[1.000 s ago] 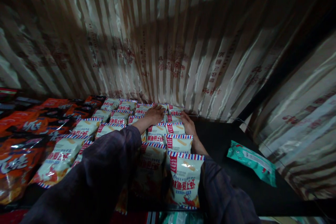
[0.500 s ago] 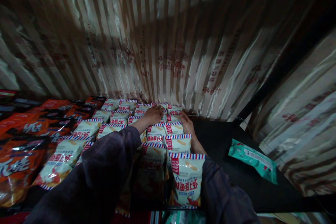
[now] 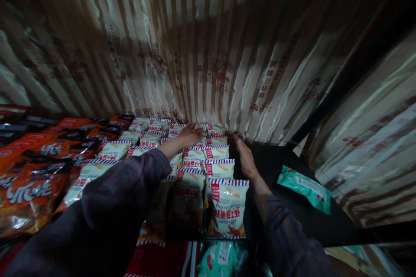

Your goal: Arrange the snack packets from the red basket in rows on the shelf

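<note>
Rows of white snack bags [image 3: 229, 207] with red lettering and striped edges stand on a black shelf [image 3: 266, 162]. My left hand [image 3: 191, 135] rests on top of the bags in the back rows, its fingers stretched out and spread. Just right of the rows, my right hand [image 3: 245, 156] is held upright with fingers extended, apart from the bags and holding nothing. My left sleeve hides part of the rows in the middle.
Orange and black snack bags [image 3: 30, 194] fill the shelf at left. A teal packet [image 3: 305, 188] lies alone at right. Behind hangs a striped curtain [image 3: 208, 52], with a dark pole [image 3: 325, 108] at right. More teal packets [image 3: 217, 259] sit below the front edge.
My right hand has moved right, away from the side of the back bags. My left hand stays on the back rows, its fingers now more spread. The view has shifted slightly.
</note>
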Available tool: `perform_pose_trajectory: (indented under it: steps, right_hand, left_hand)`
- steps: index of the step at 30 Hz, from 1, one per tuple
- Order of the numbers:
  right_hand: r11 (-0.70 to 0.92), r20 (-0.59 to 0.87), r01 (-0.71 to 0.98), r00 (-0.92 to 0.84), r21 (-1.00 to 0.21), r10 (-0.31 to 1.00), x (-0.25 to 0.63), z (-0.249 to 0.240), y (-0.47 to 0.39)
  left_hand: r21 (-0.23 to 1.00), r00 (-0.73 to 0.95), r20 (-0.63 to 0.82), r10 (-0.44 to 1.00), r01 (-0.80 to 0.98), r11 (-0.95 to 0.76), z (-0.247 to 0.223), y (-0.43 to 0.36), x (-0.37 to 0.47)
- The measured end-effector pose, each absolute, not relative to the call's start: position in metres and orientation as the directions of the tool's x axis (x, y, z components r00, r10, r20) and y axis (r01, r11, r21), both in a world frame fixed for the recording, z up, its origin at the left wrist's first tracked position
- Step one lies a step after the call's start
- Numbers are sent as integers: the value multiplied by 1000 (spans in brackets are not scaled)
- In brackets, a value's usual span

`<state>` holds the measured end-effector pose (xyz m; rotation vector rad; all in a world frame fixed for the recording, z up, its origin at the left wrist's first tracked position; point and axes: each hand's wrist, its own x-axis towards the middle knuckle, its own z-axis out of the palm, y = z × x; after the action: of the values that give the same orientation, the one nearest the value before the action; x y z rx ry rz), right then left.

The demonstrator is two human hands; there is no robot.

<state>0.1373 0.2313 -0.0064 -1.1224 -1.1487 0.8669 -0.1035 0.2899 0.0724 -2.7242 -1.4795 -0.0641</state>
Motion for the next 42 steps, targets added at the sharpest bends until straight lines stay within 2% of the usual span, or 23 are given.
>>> perform_pose_trajectory:
  steps: [2,4,8,10,13,16,19,26,32,42]
  right_hand:
    - [253,250,21,236,-967,939,145,-3,209]
    - [305,302,25,243,-952,922,148,-2,180]
    - [374,378,64,246,-925,893,143,-5,120]
    - [377,396,124,219,-918,892,137,-9,96]
    - [358,387,176,180,-917,904,127,-13,77]
    - [275,303,167,177,-947,936,113,-14,73]
    - [228,252,135,203,-964,946,99,-12,76]
    - [223,230,57,230,-973,946,88,-8,89]
    - [186,183,5,212,-983,960,90,-6,97]
    - [183,224,167,271,-969,936,89,-15,96]
  left_hand:
    - [7,562,17,827,827,-562,85,273,-106]
    - [94,557,-4,831,827,-554,95,249,-109]
    - [251,420,3,907,878,-407,95,183,-110]
    - [296,393,66,917,870,-394,83,145,-110]
    - [340,408,226,885,818,-464,54,92,-104]
    - [358,438,306,846,770,-528,28,58,-92]
    - [374,438,307,845,761,-530,14,49,-77]
    - [439,378,318,869,754,-489,13,63,-59]
    - [418,339,314,887,789,-450,16,65,-56]
    - [378,341,404,849,783,-494,11,58,-57]
